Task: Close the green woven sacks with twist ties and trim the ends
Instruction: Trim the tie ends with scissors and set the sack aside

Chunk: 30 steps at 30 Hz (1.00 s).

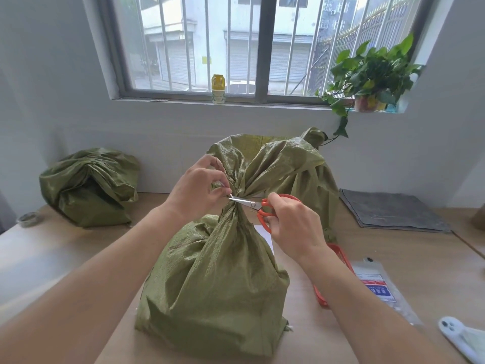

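A full green woven sack (pixel 215 279) stands upright on the wooden table in front of me, its neck gathered tight at mid-height. My left hand (pixel 199 185) pinches the thin end of the twist tie (pixel 227 192) just left of the neck. My right hand (pixel 291 222) holds the orange-handled scissors (pixel 258 206), fingers through the loops, the steel blades pointing left with their tips at the tie end beside my left fingers. The sack's loose top fans out above the neck.
Another green sack (pixel 89 185) slumps at the back left, a third (pixel 320 185) stands behind the one I hold. An orange basket (pixel 338 256), a plastic packet (pixel 378 287), a white phone (pixel 462 337), grey folded sheets (pixel 391 211) and a tape roll (pixel 30 218) lie around.
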{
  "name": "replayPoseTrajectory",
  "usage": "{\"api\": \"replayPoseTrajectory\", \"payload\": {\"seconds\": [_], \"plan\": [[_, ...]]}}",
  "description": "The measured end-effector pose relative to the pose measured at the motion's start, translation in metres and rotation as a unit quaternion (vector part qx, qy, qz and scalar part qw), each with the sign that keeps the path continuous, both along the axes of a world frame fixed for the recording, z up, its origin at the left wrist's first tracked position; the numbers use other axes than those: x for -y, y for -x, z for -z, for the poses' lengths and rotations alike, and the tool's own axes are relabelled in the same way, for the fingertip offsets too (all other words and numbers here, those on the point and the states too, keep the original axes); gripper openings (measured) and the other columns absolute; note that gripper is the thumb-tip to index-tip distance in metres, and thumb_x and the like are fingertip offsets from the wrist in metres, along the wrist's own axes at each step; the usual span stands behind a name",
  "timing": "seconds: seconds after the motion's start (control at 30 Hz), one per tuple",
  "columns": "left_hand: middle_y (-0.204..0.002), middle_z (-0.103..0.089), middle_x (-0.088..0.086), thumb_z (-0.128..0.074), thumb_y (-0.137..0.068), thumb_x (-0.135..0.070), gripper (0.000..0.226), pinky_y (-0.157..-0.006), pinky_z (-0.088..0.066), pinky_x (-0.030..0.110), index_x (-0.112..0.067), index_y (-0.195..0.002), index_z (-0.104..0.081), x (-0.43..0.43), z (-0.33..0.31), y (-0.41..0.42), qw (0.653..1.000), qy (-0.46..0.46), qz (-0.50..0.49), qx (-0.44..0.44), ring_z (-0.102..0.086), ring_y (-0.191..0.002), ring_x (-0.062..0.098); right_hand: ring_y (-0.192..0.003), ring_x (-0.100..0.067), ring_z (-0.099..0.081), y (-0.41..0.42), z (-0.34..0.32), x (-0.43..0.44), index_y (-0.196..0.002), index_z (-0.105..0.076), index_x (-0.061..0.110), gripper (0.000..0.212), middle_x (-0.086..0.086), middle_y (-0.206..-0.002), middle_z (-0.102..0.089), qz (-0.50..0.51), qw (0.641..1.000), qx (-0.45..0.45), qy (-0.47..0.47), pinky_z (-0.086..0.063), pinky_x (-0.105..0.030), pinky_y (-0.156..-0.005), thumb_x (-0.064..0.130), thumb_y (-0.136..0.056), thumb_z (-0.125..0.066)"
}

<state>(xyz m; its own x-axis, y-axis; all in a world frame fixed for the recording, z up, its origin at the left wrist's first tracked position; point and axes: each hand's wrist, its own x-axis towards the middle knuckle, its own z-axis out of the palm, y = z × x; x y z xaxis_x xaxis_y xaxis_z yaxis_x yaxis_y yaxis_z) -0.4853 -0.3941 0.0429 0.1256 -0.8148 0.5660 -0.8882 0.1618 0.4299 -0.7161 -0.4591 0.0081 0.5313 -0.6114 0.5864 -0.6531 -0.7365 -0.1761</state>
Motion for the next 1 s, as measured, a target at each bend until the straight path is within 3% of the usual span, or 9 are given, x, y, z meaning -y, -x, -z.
{"api": "replayPoseTrajectory", "payload": {"seconds": [0.17, 0.3, 0.4, 0.5, 0.67, 0.77, 0.9, 1.0], "plan": [[-0.111, -0.056, -0.007, -0.085, -0.083, -0.023, 0.008, -0.089, -0.058, 0.043, -0.017, -0.086, -0.081, 0.001, 0.004, -0.002, 1.0, -0.007, -0.018, -0.001, -0.059, -0.1, 0.013, -0.066, -0.018, -0.06, 0.001, 0.001, -0.001, -0.099, -0.061, 0.023, 0.012, 0.011, -0.076, -0.064, 0.002, 1.0, -0.005, -0.017, -0.043, -0.028, -0.055, 0.026, -0.094, -0.072], [-0.108, -0.056, -0.008, -0.086, -0.083, -0.022, 0.007, -0.084, -0.059, 0.043, -0.018, -0.086, -0.081, 0.001, 0.006, 0.0, 1.0, -0.008, -0.024, -0.011, -0.061, -0.099, 0.015, -0.069, -0.02, -0.067, 0.002, 0.0, -0.003, -0.097, -0.062, 0.023, 0.01, 0.01, -0.078, -0.069, 0.008, 1.0, -0.012, -0.026, -0.054, -0.032, -0.058, 0.021, -0.095, -0.071], [-0.106, -0.056, -0.009, -0.086, -0.083, -0.021, 0.007, -0.082, -0.059, 0.042, -0.018, -0.086, -0.081, 0.0, 0.005, 0.001, 0.999, -0.003, -0.034, -0.021, -0.061, -0.097, 0.017, -0.069, -0.022, -0.067, 0.004, 0.001, -0.004, -0.096, -0.061, 0.022, 0.009, 0.01, -0.078, -0.068, 0.006, 0.999, -0.002, -0.05, -0.053, -0.034, -0.059, 0.021, -0.096, -0.07], [-0.105, -0.058, -0.005, -0.085, -0.084, -0.02, 0.006, -0.085, -0.053, 0.034, -0.018, -0.086, -0.08, -0.001, 0.003, 0.003, 0.997, 0.018, -0.059, -0.041, -0.06, -0.095, 0.014, -0.067, -0.027, -0.059, 0.005, 0.004, -0.003, -0.096, -0.057, 0.019, 0.01, 0.006, -0.077, -0.065, 0.022, 0.997, 0.022, -0.077, -0.045, -0.034, -0.059, 0.024, -0.097, -0.067], [-0.102, -0.06, -0.003, -0.085, -0.084, -0.021, 0.01, -0.08, -0.051, 0.027, -0.015, -0.087, -0.078, -0.002, -0.001, 0.007, 0.993, 0.034, -0.08, -0.078, -0.066, -0.089, 0.014, -0.067, -0.029, -0.065, 0.006, 0.01, 0.001, -0.092, -0.058, 0.018, 0.014, 0.002, -0.072, -0.067, 0.048, 0.986, 0.088, -0.132, -0.055, -0.041, -0.063, 0.028, -0.096, -0.067], [-0.102, -0.059, -0.003, -0.084, -0.085, -0.02, 0.009, -0.08, -0.055, 0.031, -0.016, -0.085, -0.077, -0.001, 0.0, 0.012, 0.993, 0.037, -0.073, -0.087, -0.068, -0.089, 0.015, -0.066, -0.022, -0.065, 0.004, 0.013, 0.003, -0.09, -0.061, 0.02, 0.016, 0.006, -0.071, -0.067, 0.054, 0.98, 0.125, -0.146, -0.053, -0.036, -0.062, 0.033, -0.095, -0.07], [-0.102, -0.06, -0.003, -0.083, -0.086, -0.018, 0.007, -0.079, -0.055, 0.027, -0.017, -0.085, -0.077, 0.0, 0.0, 0.021, 0.994, 0.037, -0.055, -0.088, -0.069, -0.086, 0.013, -0.067, -0.009, -0.066, 0.006, 0.015, 0.0, -0.087, -0.063, 0.022, 0.02, 0.011, -0.074, -0.07, 0.054, 0.967, 0.177, -0.173, -0.042, -0.015, -0.057, 0.038, -0.093, -0.073], [-0.1, -0.061, -0.001, -0.085, -0.084, -0.015, 0.006, -0.08, -0.058, 0.029, -0.015, -0.086, -0.079, 0.002, 0.002, 0.03, 0.995, 0.036, -0.032, -0.092, -0.068, -0.083, 0.012, -0.07, -0.006, -0.067, 0.01, 0.016, -0.006, -0.087, -0.066, 0.02, 0.024, 0.011, -0.075, -0.071, 0.065, 0.953, 0.222, -0.197, -0.044, -0.015, -0.059, 0.041, -0.092, -0.075]]}}
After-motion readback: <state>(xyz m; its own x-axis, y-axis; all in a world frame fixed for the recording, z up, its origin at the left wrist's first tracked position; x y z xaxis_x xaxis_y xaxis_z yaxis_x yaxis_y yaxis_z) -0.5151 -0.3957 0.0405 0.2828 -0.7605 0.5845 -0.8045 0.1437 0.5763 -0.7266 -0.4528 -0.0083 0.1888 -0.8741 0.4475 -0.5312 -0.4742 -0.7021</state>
